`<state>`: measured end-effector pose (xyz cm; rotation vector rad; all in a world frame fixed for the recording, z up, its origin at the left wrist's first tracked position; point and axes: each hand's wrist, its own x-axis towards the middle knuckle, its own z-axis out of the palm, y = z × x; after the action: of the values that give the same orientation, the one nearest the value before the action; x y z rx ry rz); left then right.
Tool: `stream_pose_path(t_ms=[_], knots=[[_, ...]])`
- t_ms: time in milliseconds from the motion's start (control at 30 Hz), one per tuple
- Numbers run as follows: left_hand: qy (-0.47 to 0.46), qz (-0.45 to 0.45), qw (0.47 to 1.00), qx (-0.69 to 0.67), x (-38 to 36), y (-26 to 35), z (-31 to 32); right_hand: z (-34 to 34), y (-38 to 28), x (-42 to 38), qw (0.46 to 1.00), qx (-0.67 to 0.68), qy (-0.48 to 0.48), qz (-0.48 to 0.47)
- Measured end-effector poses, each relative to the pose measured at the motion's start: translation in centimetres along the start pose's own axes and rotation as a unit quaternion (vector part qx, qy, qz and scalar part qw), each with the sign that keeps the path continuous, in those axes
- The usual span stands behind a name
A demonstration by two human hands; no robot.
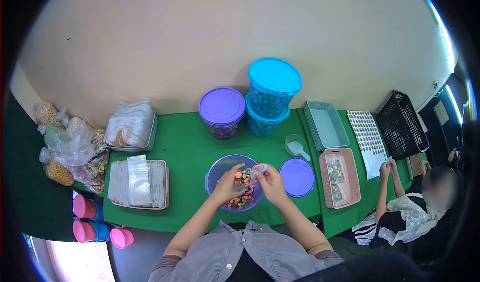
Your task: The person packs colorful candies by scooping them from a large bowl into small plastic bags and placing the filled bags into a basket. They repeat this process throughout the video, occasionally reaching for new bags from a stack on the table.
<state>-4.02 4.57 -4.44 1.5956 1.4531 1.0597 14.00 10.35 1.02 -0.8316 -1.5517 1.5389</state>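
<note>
Over a purple tub (212, 174) of mixed colourful candies, both my hands are raised close together. In them is a small clear plastic bag (246, 175) with pink, orange and green candies showing through it. My left hand (226, 186) curls around the bag's left side, fingers closed on it. My right hand (270, 183) pinches the bag's upper right part, where the plastic is bunched and whitish. Loose candies (241, 201) lie in the tub below. Just right of the tub, a purple lid (296, 177) rests flat on the green cloth.
Left stand baskets of clear bags (137, 182) and white packets (131, 124). Behind are lidded tubs (222, 107) and a stacked blue pair (275, 77). A scoop (298, 150) sits in a bowl. Right, a pink basket (352, 192) holds filled packs; a co-worker (400, 212) handles something small.
</note>
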Motion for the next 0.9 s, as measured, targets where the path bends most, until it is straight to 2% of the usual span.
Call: stream_pose_path(t_ms=[67,167,267,400,500,567,600,667,733,800,833,867,900], knots=[[-0.02,-0.046,0.996,0.068,-0.1,0.2,-0.1,0.1,-1.0,-0.4,0.986,-0.156,-0.017,-0.059],[0.009,-0.009,0.992,0.125,-0.2,0.3,0.1,0.7,-2.6,-0.8,0.97,-0.23,-0.03,-0.078],[0.011,-0.035,0.994,0.106,-0.2,-0.3,0.1,0.7,-2.4,-0.9,0.983,-0.168,-0.015,-0.069],[0.033,-0.019,0.993,0.112,-0.2,-0.3,0.1,0.7,-2.8,-1.0,0.983,-0.166,-0.019,-0.069],[0.023,-0.015,0.991,0.128,-0.3,-0.3,0.1,0.6,-2.6,-1.3,0.972,-0.214,-0.053,-0.08],[0.093,0.068,0.984,0.136,-0.2,0.1,-0.2,0.4,-1.9,-1.2,0.981,-0.136,0.037,-0.134],[0.094,0.068,0.984,0.136,-0.2,0.2,-0.3,0.3,-2.0,-1.1,0.981,-0.136,0.036,-0.134],[0.121,0.021,0.989,0.085,-0.2,0.2,-0.3,-0.1,-2.7,-0.7,0.981,-0.099,0.116,-0.122],[0.153,0.018,0.985,0.074,-0.1,0.2,-0.5,-0.4,-3.1,-0.3,0.977,-0.146,0.112,-0.111],[0.19,0.019,0.979,0.068,0.2,0.5,-1.0,-0.3,-2.8,0.1,0.962,-0.256,0.013,-0.093],[0.246,-0.01,0.968,-0.047,0.2,0.8,-1.0,-0.2,-2.1,0.3,0.962,-0.256,0.012,-0.096],[0.295,-0.04,0.941,-0.161,0.1,1.1,-0.9,-0.1,-0.8,0.6,0.952,-0.285,-0.052,-0.1],[0.309,-0.02,0.937,-0.16,0.1,1.5,-1.5,0.1,0.3,0.8,0.937,-0.312,-0.115,-0.103]])
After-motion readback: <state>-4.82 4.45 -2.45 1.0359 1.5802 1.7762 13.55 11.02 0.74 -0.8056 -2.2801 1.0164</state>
